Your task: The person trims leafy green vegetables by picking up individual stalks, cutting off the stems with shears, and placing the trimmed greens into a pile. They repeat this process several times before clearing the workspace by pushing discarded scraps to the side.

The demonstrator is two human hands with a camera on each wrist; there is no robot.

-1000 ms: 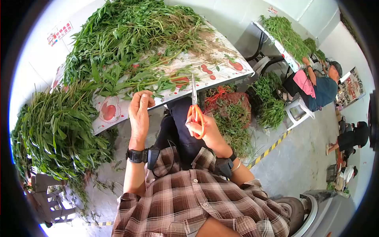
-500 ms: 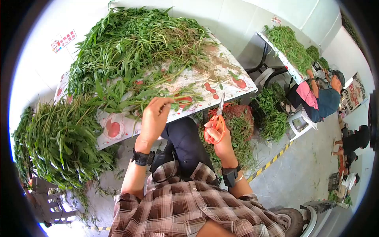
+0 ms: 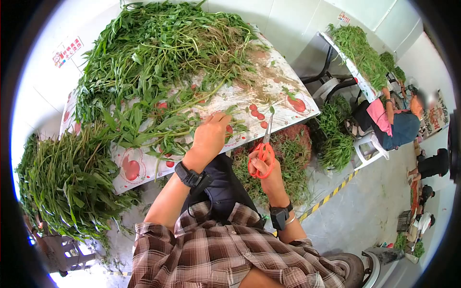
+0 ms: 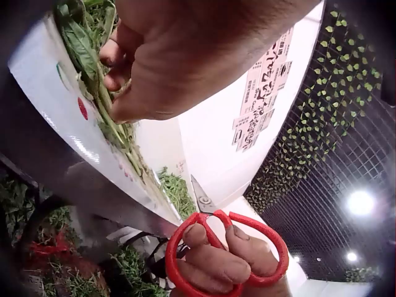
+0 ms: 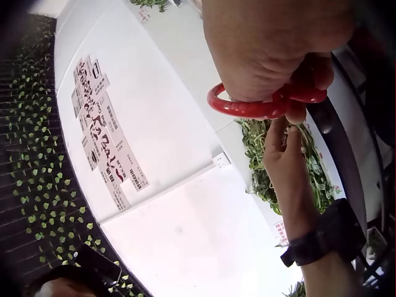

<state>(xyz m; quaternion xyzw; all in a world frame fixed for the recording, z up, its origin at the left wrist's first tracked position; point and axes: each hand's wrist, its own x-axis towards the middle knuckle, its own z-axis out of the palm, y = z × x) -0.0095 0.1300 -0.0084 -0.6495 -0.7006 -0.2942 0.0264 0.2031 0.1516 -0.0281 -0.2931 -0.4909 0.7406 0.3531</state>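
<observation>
In the head view, the left hand (image 3: 210, 138) is at the table's front part, fingers bent down onto leafy green stems (image 3: 168, 126). The left wrist view shows that hand's fingertips (image 4: 117, 80) pinching a stem (image 4: 110, 117). The right hand (image 3: 269, 178) grips orange-red scissors (image 3: 262, 161) by the handle loops, just off the table edge, blades pointing up and slightly parted, with nothing between them. A large heap of greens (image 3: 158, 53) covers the back of the patterned table (image 3: 283, 81).
A thick bundle of greens (image 3: 72, 177) hangs over the table's left side. Below the front edge stands a reddish sack (image 3: 297, 139) with cuttings. At the right, a person in a blue top (image 3: 404, 127) sits by a second table (image 3: 357, 69); more people are beyond.
The left hand has moved right and forward onto the stems, its fingers now turned down. The right hand with the scissors has moved right and slightly down, away from the table edge.
</observation>
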